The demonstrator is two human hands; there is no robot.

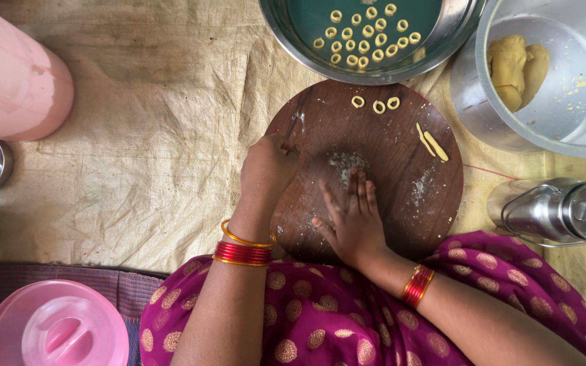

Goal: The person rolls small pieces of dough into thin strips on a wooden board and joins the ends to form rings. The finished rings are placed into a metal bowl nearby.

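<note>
At frame centre, the right hand [354,220] is pressed flat, fingers spread, on the round wooden board [401,196]; the left hand [266,166] is curled at its edge, apparently empty.

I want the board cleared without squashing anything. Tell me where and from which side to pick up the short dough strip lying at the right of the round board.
Pinch the dough strip at its middle, across its narrow width, coming from above. It lies flat and slanted on the wooden board, with a thinner strip close on its left, so fingertips likely fit best from the right.
</note>
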